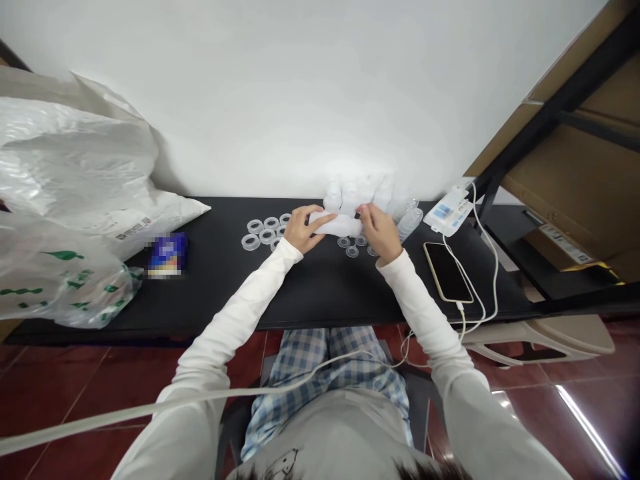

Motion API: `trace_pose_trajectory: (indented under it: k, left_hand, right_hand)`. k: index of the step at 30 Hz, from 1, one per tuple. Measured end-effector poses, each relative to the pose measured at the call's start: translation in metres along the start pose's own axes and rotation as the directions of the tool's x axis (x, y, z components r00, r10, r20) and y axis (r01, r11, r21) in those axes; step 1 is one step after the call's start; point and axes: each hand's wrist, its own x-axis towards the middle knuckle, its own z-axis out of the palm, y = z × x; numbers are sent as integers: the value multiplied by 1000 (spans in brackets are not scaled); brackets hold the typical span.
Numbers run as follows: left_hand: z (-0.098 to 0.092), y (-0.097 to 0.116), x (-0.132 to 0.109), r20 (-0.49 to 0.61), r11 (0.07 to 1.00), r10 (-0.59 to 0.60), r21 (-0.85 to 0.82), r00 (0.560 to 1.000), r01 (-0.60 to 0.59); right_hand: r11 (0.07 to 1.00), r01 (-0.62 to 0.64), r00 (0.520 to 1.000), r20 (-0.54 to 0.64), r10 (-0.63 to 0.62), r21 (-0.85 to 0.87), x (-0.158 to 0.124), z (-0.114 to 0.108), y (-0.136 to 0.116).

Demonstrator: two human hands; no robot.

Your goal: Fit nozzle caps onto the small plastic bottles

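My left hand (pixel 300 232) is closed around the left end of a whitish translucent bottle-like piece (pixel 337 225), held sideways just above the black table. At its right end, my right hand (pixel 381 232) is closed with curled fingers; the exact grip is partly hidden. Several clear rings (pixel 251 242) lie in rows beside my left hand, some hidden behind it. Below the held piece are several small clear round parts with holes (pixel 352 251). Several whitish translucent bottles (pixel 333 197) stand by the wall, and a clear ribbed one (pixel 410 225) leans or lies right of my right hand.
White plastic bags (pixel 75 160) and a blurred blue packet (pixel 167 255) occupy the left of the black table (pixel 330 300). To the right are a phone (pixel 448 272) with a white cable (pixel 495 267) and a white-blue pack (pixel 450 210). A black frame (pixel 560 100) borders the right side.
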Motion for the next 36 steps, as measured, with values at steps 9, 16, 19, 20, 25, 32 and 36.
trace_pose_trajectory:
  k: [9,16,19,20,25,32,36]
  left_hand:
    - [4,2,0,27,986,-29,-163,999,33]
    - [0,26,6,285,735,-403,-465,870,493]
    - [-2,29,16,616,289,-479,-562,625,775]
    - [-4,27,20,726,152,-426,-531,540,834]
    - [-21,11,30,968,-50,-118,-228,221,972]
    - [-26,-10,27,995,-122,-85,-70,60,990]
    - [-32,-37,23,904,57,-250,-343,346,938]
  right_hand:
    - [988,-83,991,-117,67,-133,14,40,17]
    - [916,277,941,-110,-319,-289,4,33,39]
    - [791,487,841,-48,-539,-370,5,29,52]
    - [748,541,806,-16,-592,-385,5,27,55]
    - [670,652,736,82,-673,-355,3,26,63]
    - [850,526,841,137,-523,19,-1,36,63]
    - [929,369,923,113,-367,9,1,28,69]
